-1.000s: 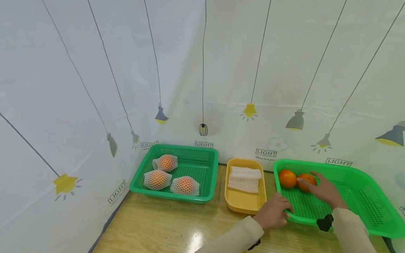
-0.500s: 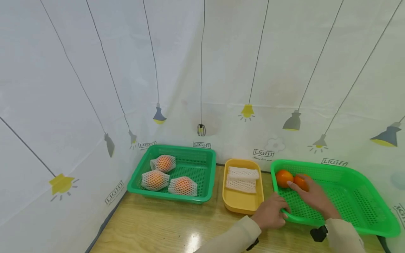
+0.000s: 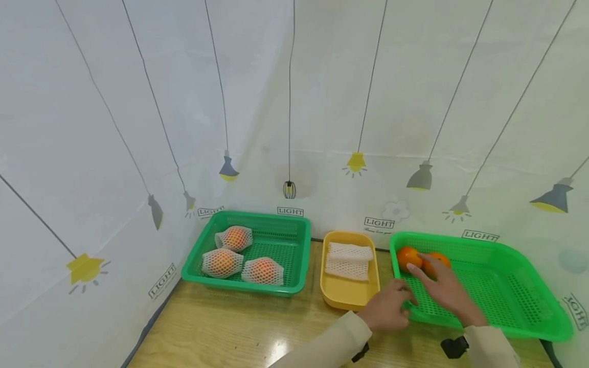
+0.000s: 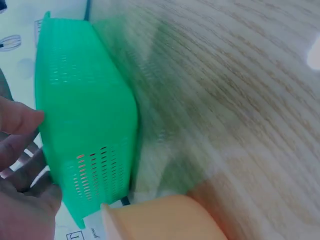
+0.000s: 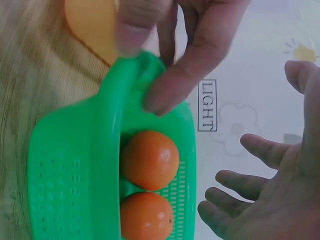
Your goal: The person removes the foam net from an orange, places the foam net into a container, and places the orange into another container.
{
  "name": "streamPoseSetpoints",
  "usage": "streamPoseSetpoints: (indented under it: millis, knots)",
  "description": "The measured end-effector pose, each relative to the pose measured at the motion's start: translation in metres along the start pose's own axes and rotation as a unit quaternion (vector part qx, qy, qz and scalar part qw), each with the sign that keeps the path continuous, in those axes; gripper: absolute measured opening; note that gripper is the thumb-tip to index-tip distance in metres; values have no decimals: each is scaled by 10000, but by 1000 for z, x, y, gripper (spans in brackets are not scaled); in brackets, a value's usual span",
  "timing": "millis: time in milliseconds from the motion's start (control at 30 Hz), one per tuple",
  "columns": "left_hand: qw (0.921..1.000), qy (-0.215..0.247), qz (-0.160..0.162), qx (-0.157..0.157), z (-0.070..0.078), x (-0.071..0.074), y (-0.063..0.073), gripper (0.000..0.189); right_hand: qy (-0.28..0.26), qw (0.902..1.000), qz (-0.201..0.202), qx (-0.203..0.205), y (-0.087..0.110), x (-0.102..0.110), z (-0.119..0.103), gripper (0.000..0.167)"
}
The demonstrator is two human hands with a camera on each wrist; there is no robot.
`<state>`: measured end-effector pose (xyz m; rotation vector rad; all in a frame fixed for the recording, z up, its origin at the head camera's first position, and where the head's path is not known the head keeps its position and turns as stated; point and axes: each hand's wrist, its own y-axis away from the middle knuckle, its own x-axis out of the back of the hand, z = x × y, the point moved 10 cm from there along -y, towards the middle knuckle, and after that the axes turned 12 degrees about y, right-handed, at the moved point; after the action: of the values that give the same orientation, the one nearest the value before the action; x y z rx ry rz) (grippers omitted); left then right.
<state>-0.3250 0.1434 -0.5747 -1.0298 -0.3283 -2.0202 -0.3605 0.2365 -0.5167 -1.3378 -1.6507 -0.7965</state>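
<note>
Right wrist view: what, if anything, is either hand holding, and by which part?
The right hand holds nothing. The left hand straddles the rim of the bright green basket at a corner; whether it grips cannot be told.

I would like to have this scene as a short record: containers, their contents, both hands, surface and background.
Dark green basket: three fruits in white netting
Yellow tray: white net sleeves, apparently two
Bright green basket: two unwrapped orange fruits, side by side
Left hand: at the bright basket's rim, near left corner; firmness of hold unclear
Right hand: fingers spread, by the unwrapped fruits, holding nothing
Surface: wood-grain table
Background: pale covering printed with hanging lamps
</note>
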Motion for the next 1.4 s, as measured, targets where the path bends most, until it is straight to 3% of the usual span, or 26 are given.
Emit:
streamPoseSetpoints:
  millis: [167,367,533,633,867,1100,1233,1400]
  knots:
    - [9978,603,261,87,-7,14,10,29,-153,9997,124,109,5,3,-10,75]
    - [9906,1058,763,408,-21,43,29,47,-323,9991,183,199,11,3,-23,73]
    - [9782,1478,1152,894,-38,68,47,61,-392,9986,248,240,17,-3,-33,73]
    - [9699,1782,1316,1008,-46,81,55,63,-322,9983,385,311,19,-9,-38,71]
    - [9646,1794,1716,886,-57,116,71,61,0,9974,500,521,28,-24,-62,73]
    - [9594,1700,2052,923,-74,150,81,57,32,9899,960,1039,39,-29,-97,70]
    - [9562,1752,2082,1079,-91,166,92,65,-58,9874,976,1242,42,-36,-117,67]
    - [9579,1582,1952,1392,-114,183,108,74,-227,9867,796,1398,40,-54,-134,64]
